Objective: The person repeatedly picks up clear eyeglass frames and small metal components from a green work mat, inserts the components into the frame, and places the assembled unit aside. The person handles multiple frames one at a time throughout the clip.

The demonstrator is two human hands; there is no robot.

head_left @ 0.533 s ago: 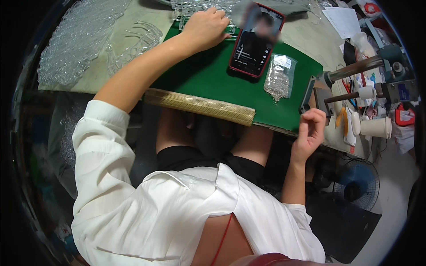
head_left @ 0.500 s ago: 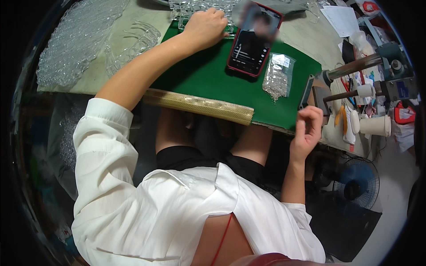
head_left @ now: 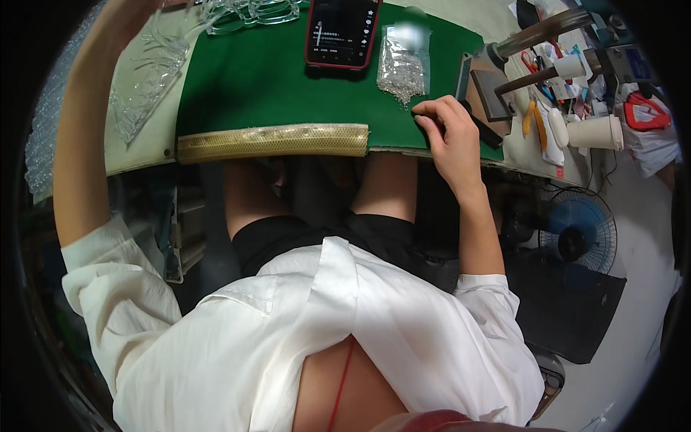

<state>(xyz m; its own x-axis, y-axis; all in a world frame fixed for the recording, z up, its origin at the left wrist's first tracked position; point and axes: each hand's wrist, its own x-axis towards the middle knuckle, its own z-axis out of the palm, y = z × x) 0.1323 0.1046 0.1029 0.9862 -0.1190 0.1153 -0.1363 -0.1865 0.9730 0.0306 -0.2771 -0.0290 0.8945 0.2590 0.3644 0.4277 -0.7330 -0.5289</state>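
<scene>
Right hand (head_left: 453, 133), right of centre: my thumb and forefinger near together, narrow pinch; cannot tell if anything between. Clear plastic packet (head_left: 404, 63) of tiny silvery grains just above fingertips, upper centre-right, on green mat (head_left: 288, 93). Grains loose at mouth: light touch best, no sweeping. Left hand (head_left: 131, 13), upper-left edge, blurred, my grip unreadable; clear branching plastic pieces (head_left: 152, 81) near.

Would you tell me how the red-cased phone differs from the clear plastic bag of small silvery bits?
The red-cased rectangular phone shows a lit, dark screen, while the clear plastic bag of small silvery bits is see-through. The phone is one solid piece; the bag holds loose bits. The bag lies nearer the bare right hand than the phone does. Both rest on the green mat.
</scene>
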